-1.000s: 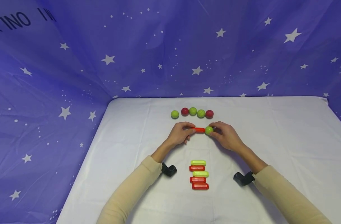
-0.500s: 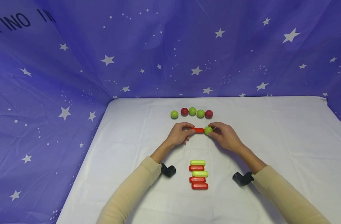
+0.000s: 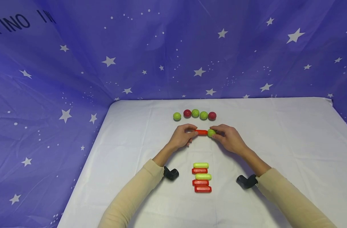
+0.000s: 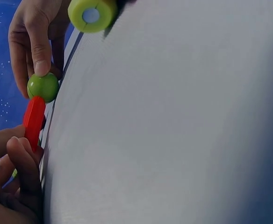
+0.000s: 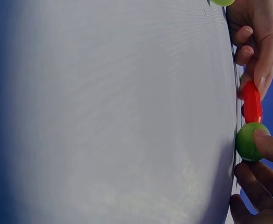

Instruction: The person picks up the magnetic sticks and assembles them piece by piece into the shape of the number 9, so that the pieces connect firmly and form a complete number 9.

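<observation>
Left hand pinches slim red stick; right hand pinches glossy round green ball, touching stick.

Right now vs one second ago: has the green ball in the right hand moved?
No, not visibly. In the head view, the held green ball lines up below the row's rightmost red ball, same as earlier.
</observation>
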A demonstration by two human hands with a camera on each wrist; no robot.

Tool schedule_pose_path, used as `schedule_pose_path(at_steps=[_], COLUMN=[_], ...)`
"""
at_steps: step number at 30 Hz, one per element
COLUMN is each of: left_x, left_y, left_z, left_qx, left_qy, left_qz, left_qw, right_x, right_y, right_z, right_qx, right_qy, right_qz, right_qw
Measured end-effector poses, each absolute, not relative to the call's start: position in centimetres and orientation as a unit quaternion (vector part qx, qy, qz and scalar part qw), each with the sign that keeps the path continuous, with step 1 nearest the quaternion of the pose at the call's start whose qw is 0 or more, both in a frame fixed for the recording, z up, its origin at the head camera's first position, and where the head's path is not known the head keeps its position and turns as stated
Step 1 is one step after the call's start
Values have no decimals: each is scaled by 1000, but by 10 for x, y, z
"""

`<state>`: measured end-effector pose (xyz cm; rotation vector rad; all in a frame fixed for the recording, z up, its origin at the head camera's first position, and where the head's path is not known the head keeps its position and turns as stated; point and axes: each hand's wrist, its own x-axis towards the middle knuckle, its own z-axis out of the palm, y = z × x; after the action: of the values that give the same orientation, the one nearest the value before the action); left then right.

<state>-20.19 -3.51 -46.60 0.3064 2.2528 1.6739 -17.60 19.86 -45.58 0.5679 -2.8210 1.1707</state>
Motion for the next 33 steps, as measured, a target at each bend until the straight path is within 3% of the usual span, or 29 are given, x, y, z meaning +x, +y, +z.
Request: schedule_pose_path(at_steps=[17,24,29,33], left_x=[-202,-216,-222,-226], left_y=[-57,-82,-89,-88], left_z=[-461,-461,-460,-459], left_qx=[51,7,-4,-13], left_qy=[762,772,848,873], left_qz=[637,633,530,485], left_qw=[104,54,-12,-37], right_x=[-176,-176,-177,-177], right_y=[200,199,200,200], right_z=[-458,-455,-455,-456], right_qx=[190,184,183,186], right_qy=[-905,-907,-909,-908], right_qz=[380,379,374,376], right_qw=[25,22,20,20])
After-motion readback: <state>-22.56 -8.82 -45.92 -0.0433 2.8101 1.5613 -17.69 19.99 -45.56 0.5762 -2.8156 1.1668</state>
